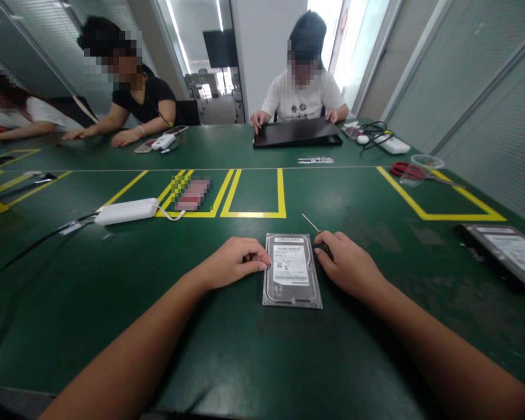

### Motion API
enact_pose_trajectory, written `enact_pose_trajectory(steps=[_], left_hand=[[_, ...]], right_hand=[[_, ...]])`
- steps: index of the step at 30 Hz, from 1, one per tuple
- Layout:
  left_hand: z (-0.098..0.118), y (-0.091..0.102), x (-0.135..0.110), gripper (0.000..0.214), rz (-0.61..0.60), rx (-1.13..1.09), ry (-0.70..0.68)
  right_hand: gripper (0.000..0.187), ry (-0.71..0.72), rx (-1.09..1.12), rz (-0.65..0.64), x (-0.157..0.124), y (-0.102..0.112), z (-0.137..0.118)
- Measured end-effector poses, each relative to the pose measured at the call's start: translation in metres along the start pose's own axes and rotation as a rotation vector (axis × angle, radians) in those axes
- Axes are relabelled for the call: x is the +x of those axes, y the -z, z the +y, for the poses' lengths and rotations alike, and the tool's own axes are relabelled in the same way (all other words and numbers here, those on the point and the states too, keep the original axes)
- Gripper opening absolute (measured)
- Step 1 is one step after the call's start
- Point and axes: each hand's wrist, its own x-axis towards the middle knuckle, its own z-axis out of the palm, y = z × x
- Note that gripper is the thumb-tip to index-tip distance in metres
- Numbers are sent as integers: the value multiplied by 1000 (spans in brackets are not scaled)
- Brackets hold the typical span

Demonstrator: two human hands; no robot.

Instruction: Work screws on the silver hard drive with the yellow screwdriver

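Observation:
A silver hard drive (293, 291) with a white label lies label up on the green table in front of me. At its left edge, my left hand (231, 262) is closed, thumb and forefinger pinched against the rim. To the right of the drive, my right hand (347, 259) is wrapped around a screwdriver (310, 222). The thin metal shaft sticks out past my fingers toward the far left, and most of the handle is hidden in my palm.
Another hard drive (510, 248) lies at the right. A white power strip (126, 211) with a black cable is at the left, beside a phone (193, 195). Clear plastic cup (420, 170) and red cable (406, 170) sit far right. Across the table, a person handles a dark panel (297, 133).

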Motion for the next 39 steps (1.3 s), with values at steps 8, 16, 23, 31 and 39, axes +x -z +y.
enact_pose_trajectory(steps=[8, 16, 23, 31, 39], left_hand=[[0, 3, 8, 16, -7, -172, 155], [-6, 2, 13, 18, -31, -340, 224], [-7, 0, 9, 15, -42, -302, 163], [-8, -2, 5, 16, -30, -339, 198], [-6, -2, 4, 15, -58, -372, 209]], right_hand=[[23, -3, -13, -5, 0, -2, 0], [23, 4, -13, -8, 0, 0, 0], [23, 13, -12, 2, 0, -2, 1], [24, 35, -13, 20, 1, -5, 5], [24, -11, -5, 5, 0, -2, 1]])
